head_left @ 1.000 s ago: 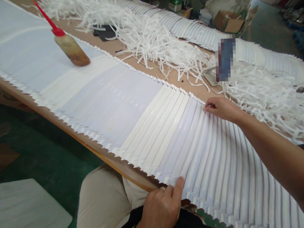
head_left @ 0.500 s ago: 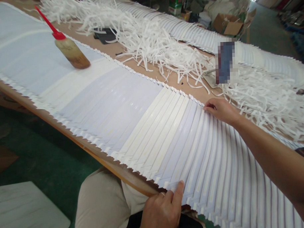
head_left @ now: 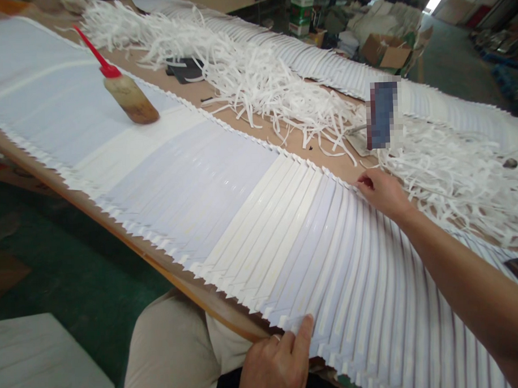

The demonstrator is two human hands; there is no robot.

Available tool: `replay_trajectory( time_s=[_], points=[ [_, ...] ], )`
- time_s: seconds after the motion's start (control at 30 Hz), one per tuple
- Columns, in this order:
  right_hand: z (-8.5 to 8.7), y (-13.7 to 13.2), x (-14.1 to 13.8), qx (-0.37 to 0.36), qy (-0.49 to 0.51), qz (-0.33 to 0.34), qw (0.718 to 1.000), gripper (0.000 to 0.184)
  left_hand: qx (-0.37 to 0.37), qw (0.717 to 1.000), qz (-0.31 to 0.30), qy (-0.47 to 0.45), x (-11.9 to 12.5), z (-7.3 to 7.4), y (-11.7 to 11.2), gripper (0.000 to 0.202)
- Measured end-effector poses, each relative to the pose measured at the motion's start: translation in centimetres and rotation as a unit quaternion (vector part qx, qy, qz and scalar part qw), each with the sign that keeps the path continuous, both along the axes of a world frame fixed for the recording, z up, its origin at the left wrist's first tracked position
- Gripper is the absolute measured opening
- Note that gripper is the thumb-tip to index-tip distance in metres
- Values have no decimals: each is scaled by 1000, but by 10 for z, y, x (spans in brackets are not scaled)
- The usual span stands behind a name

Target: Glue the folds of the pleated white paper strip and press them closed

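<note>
Strip row (head_left: 247,234): stretched along the table (head_left: 321,149) from 10 o'clock through the view's centre to 4 o'clock; flat, overlapped strips are seen, some bluish, some cream-white.
Left hand (head_left: 273,363): placed at 6 o'clock; one digit is extended and rested on the near strip ends, the others are curled; whether anything is gripped cannot be told.
Right hand (head_left: 384,192): placed at 3 o'clock, at the row's far edge; the fingertips are drawn close together against the strip ends; whether a strip is pinched cannot be told.
Bottle (head_left: 132,99): stood tilted on the row at 10 o'clock, red-nozzled, part-filled with brown liquid.
White shreds (head_left: 259,75): heaped beyond the row, from 11 round to 3 o'clock.
Second row (head_left: 331,64): laid behind the shreds, at 1 o'clock.
Cardboard box (head_left: 385,49): seen open in the background, between 1 and 2 o'clock.
</note>
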State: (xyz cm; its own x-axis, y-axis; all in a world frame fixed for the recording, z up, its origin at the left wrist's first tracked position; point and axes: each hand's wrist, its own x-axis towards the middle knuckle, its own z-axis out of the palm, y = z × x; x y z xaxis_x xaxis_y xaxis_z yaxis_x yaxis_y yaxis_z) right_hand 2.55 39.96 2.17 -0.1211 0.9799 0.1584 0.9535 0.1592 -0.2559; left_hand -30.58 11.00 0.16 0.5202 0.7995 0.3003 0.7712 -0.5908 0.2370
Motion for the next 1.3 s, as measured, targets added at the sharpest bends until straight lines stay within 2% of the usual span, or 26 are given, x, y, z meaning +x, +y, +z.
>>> replay_trajectory(
  time_s=[0.13,0.2,0.37,0.47,0.57,0.63,0.7,0.73,0.83,0.9,0.97,1.03,1.13,1.3],
  points=[
    [-5,-6,15,-41,9,11,999,33,-20,999,-1,-31,0,-2,-2,49],
    [-8,-10,19,-55,17,13,998,34,-24,998,-5,-49,-1,-5,-4,47],
    [-12,-21,25,-37,88,5,995,39,-38,996,-23,-82,-4,-10,-8,48],
    [-13,-25,29,-22,80,31,996,34,-52,992,-40,-107,-4,-10,-11,48],
    [-7,-36,29,28,75,45,996,26,-58,989,-42,-128,-3,-7,-13,45],
    [6,-56,21,51,85,48,994,23,-68,985,-39,-154,-2,-2,-13,40],
    [25,-88,4,3,94,66,993,19,-93,976,-28,-196,1,6,-10,35],
    [35,-107,-7,-59,93,84,990,17,-113,969,-16,-220,3,11,-7,33],
    [60,-168,-49,-233,75,193,950,20,-190,942,33,-273,13,28,4,31],
    [68,-200,-75,-290,60,245,923,22,-246,924,46,-289,22,36,11,33],
    [69,-221,-91,-316,60,269,908,22,-303,906,41,-291,28,41,15,25],
    [66,-233,-97,-328,64,269,903,22,-356,889,38,-287,30,42,14,22],
    [61,-239,-95,-346,62,257,901,22,-411,860,52,-298,28,39,6,28],
    [60,-235,-94,-365,63,257,893,22,-448,828,101,-322,23,28,-8,26]
  ],
)
